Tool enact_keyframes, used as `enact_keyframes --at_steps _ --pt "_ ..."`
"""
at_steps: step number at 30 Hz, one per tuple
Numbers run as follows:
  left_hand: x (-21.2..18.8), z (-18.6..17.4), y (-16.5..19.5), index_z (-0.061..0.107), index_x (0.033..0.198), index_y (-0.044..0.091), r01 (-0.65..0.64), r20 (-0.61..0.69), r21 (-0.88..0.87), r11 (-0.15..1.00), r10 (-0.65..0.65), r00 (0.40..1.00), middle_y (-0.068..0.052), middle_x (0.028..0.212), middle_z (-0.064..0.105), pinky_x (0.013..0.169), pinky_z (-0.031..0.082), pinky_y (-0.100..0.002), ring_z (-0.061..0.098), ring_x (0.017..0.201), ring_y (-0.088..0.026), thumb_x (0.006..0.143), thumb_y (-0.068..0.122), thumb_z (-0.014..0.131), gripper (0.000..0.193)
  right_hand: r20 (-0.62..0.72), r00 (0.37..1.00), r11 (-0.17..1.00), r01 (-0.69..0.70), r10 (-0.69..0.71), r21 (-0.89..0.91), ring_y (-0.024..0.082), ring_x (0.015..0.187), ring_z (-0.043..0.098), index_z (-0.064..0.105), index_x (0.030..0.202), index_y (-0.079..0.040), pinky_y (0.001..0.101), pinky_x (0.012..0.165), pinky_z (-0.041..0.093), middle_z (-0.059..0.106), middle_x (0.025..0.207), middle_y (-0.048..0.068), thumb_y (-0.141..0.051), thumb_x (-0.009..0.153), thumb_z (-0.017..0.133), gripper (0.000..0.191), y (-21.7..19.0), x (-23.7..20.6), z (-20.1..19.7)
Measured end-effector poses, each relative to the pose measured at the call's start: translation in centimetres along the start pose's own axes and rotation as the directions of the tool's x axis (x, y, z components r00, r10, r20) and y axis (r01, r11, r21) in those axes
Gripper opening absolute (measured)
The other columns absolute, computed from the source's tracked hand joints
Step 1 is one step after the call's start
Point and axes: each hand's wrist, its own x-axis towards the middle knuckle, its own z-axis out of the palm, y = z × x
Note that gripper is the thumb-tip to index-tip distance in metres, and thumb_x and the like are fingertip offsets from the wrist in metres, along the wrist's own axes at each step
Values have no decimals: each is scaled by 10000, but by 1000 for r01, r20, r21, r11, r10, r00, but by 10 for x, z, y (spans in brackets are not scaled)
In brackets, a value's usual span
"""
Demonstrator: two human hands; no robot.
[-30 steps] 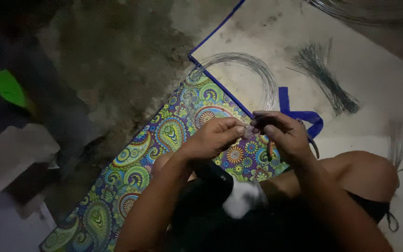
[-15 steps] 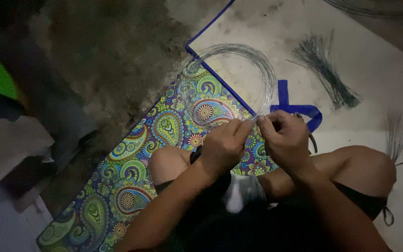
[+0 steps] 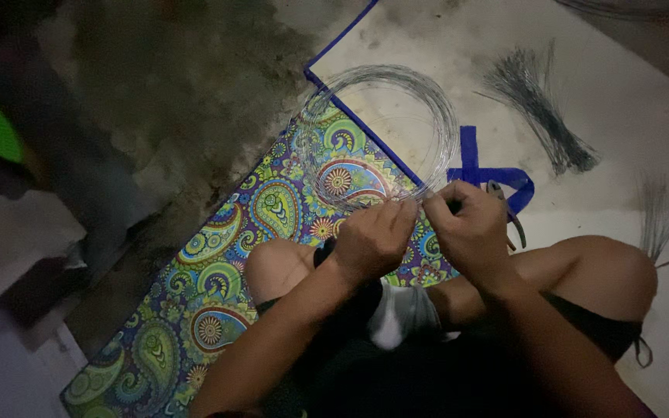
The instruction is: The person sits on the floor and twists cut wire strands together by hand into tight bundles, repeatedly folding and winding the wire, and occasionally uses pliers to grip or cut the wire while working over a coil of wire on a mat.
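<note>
One coil of thin grey metal wire (image 3: 385, 131) lies in loops on the floor, half over the bright paisley-patterned mat (image 3: 218, 271), half over the white sheet with blue tape (image 3: 629, 93). Both hands meet at its near edge. For a clean result, keep the strands gathered tightly and the grip close to the working point. Left hand (image 3: 373, 238) is closed, pinching the strands. Right hand (image 3: 470, 228) is curled shut on the wire and dark-handled pliers (image 3: 505, 213). Bundles of cut wire lengths (image 3: 540, 116) lie well apart.

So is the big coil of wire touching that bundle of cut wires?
Apart. The head view shows the wire coil lying left of the cut wire bundle, with bare white sheet between them.
</note>
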Motion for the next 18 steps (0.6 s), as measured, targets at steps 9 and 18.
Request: enact_keyframes --at_steps 9,18 --pt "-11 2 -23 701 1082 -4 570 560 -816 96 -114 821 -33 958 699 802 533 -288 639 900 -119 1083 170 584 209 465 858 867 -48 -218 495 117 852 679 668 1147 35 255 719 554 729 1011 100 -73 965 654 212 23 5 -36" --pt "-8 8 6 690 1137 -11 564 467 -731 384 -320 824 -10 928 678 765 529 -282 656 853 -83 1059 175 542 250 441 897 972 -114 12 207 107 658 663 719 981 20 253 571 524 737 793 60 -110 958 663 144 22 17 -26"
